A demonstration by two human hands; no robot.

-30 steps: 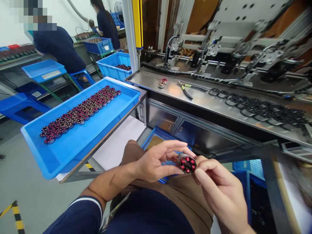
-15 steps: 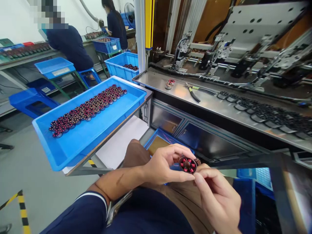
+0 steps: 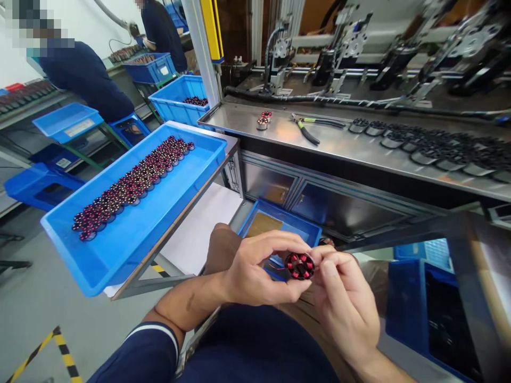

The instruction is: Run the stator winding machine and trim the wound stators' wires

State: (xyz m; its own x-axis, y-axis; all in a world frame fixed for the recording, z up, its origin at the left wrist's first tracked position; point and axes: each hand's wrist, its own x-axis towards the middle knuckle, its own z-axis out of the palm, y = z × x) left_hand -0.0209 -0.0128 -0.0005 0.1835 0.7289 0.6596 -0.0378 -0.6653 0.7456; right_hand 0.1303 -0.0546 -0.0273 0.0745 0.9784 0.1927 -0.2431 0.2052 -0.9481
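My left hand (image 3: 253, 268) is closed round a wound motor stator (image 3: 300, 265), a dark ring with red coils inside. Thumb and fingers grip its edges from the left, the coil face turned towards me. A thin reddish wire (image 3: 277, 267) runs off its left side within the curve of that hand. At the stator's right edge, the fingers of my right hand (image 3: 345, 298) are pinched together; whatever lies between the fingertips is hidden. Both hands are above my lap.
To the left, a blue tray (image 3: 151, 215) bears rows of red-wound stators (image 3: 131, 183). Cutting pliers (image 3: 307, 130) and two wound stators (image 3: 262, 123) lie on the metal ledge (image 3: 239, 119). Black slotted cores (image 3: 431, 143) line its right side, before machinery. Two people sit at the back left.
The stator and my left hand have shifted slightly left in view, and the stator has turned a little. My right fingers have come up beside its right edge. The whole view has also shifted.
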